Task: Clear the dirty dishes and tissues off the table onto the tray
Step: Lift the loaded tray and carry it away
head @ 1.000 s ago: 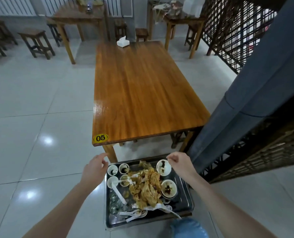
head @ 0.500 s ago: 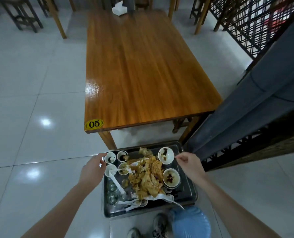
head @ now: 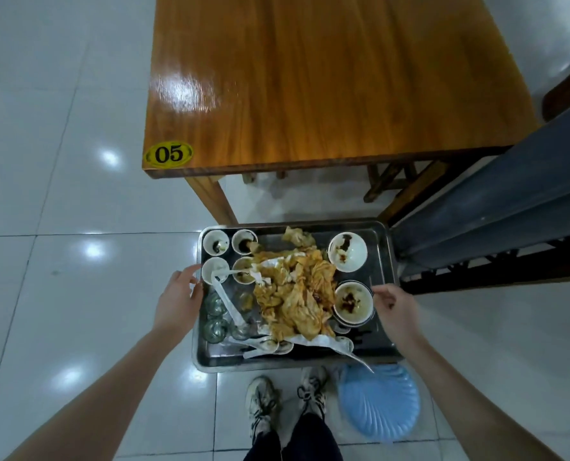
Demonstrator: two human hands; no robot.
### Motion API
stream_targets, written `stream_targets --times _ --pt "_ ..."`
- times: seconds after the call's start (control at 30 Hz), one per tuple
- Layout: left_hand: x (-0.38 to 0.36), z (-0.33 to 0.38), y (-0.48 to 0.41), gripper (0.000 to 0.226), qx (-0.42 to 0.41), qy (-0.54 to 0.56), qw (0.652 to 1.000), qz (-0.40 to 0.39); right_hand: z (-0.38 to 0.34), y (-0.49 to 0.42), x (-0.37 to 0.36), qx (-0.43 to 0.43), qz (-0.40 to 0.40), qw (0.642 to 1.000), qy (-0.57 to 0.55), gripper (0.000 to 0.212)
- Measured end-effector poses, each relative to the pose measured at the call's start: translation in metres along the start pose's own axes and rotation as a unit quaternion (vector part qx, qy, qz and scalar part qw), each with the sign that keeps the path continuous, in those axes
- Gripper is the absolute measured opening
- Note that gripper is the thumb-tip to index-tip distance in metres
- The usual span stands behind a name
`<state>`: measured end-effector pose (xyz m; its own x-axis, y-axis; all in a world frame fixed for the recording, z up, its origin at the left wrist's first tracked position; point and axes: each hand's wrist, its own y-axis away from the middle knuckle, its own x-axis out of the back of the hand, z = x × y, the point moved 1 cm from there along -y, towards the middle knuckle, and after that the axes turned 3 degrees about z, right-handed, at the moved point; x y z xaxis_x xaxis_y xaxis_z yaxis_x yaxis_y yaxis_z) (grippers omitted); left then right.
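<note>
Status: the grey rectangular metal tray point(head: 380, 271) sits low at my 12 o'clock, just short of the near edge of the glossy orange-brown wooden table point(head: 327, 78). I can't see what it rests on.

The load is on it:
- a heap of orange-stained crumpled tissues point(head: 293, 294) in the centre
- two white bowls with brown residue point(head: 347, 252) at the tray's 2 and 3 o'clock
- small white cups point(head: 215, 242) at 10
- clear glasses point(head: 215, 327) at 8
- white plastic spoons point(head: 230, 304) across the lot

Left hand point(head: 177, 297) is at the tray's 9 o'clock, fingers loose and spread against the rim. Right hand point(head: 393, 307) is at 3 o'clock with fingers curled by the nearer bowl. Can't tell whether it pinches anything.

Risks if I lift from here:
- Uneven pull from the two sides tilts the tray, so the glasses slide and the tissue heap spills.
- One spoon handle overhangs the rim at 5 o'clock, so any jolt drops it.
- The table edge at 12 is close, so a fast rise could knock the far rim.
</note>
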<state>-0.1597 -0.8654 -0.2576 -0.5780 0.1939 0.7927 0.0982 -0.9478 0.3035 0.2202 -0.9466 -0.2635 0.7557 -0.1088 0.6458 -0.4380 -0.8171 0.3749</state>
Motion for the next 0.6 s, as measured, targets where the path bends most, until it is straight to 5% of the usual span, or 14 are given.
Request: stream_targets --times 0.27,0.6 --pt "-0.036 -0.061 -0.009 0.056 0.018 0.016 0.998 0.053 0.052 -0.044 -0.011 0.020 0.033 0.998 0.050 0.029" --pt "-0.075 -0.095 -0.042 0.059 0.057 0.004 0.998 -0.007 0.094 -0.077 -0.019 0.003 0.041 0.993 0.114 0.056"
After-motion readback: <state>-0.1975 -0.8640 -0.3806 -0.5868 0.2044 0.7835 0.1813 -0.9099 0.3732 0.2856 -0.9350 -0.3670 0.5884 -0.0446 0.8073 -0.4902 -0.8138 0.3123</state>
